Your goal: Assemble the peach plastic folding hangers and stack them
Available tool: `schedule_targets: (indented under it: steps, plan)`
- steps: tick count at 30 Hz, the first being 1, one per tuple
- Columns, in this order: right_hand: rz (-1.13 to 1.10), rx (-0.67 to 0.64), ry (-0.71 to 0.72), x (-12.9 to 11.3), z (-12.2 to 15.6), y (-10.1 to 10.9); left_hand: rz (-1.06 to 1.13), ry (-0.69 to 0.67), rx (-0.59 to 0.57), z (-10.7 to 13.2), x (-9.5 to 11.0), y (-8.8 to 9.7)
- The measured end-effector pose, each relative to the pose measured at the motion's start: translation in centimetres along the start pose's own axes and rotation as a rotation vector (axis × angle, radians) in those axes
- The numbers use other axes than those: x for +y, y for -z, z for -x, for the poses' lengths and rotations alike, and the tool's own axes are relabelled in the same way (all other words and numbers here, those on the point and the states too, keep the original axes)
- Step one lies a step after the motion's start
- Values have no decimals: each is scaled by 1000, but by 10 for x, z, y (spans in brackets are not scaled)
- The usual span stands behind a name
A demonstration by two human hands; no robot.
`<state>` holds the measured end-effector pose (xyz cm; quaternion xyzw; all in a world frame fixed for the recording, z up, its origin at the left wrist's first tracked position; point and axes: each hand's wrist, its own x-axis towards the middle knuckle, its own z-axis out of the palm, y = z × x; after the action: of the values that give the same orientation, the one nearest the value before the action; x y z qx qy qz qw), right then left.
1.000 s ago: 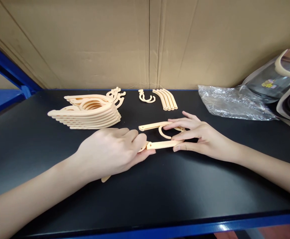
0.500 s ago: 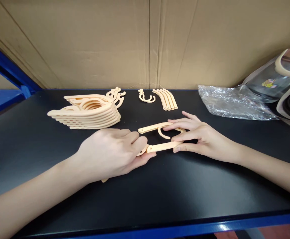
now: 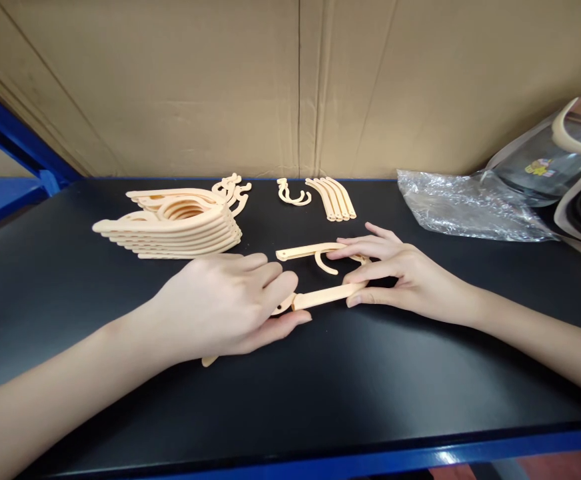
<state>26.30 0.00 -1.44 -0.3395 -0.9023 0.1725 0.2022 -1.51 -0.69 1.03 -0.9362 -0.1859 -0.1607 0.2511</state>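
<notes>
A cream folding clothes hanger point(image 3: 325, 296) lies across the middle, its two arms folded side by side with the curved hook between them. My right hand point(image 3: 395, 270) grips its joined end, fingers and thumb on both arms. My left hand point(image 3: 230, 303) is closed around another cream plastic hanger piece point(image 3: 284, 305), mostly hidden under the palm. One end of that piece, with a small hole, shows at the tip of the nearer hanger arm. Its other end pokes out below my left wrist.
At the back left sits a stack of cream hangers point(image 3: 185, 233), with loose hooks point(image 3: 230, 190) behind. Further right are more hooks point(image 3: 294, 195) and several curved bars point(image 3: 335, 199). A crinkled clear plastic bag point(image 3: 460, 207) and a transparent bag point(image 3: 530, 167) occupy the right. Cardboard point(image 3: 195, 87) stands behind the black shelf point(image 3: 370, 400).
My left hand has shifted very slightly, and the held piece's end has turned a little against the hanger arm's tip. The right hand stays almost still.
</notes>
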Motion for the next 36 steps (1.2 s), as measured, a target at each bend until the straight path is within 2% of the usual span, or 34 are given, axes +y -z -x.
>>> schedule_targets:
  steps: [7, 12, 17, 23, 27, 32, 36]
  plan:
    - [-25, -14, -28, -4, -2, 1, 141, -34, -56, -7, -1, 10]
    - [-62, -7, -63, -4, -2, 0, 272, -25, -108, -5, -1, 1]
    - [-64, 6, -85, -3, -1, -2, 475, 78, -136, -1, 2, -8]
    - [-30, 12, -59, -3, -2, -2, 786, 235, -148, -3, 5, -4]
    - [-41, 23, -46, -3, -3, -2, 804, 298, -193, -3, 10, -4]
    - [-49, 12, -27, -3, -4, -2, 795, 264, -278, -2, 14, -5]
    - [-86, 34, -58, -3, -3, -2, 792, 250, -275, -3, 13, -5]
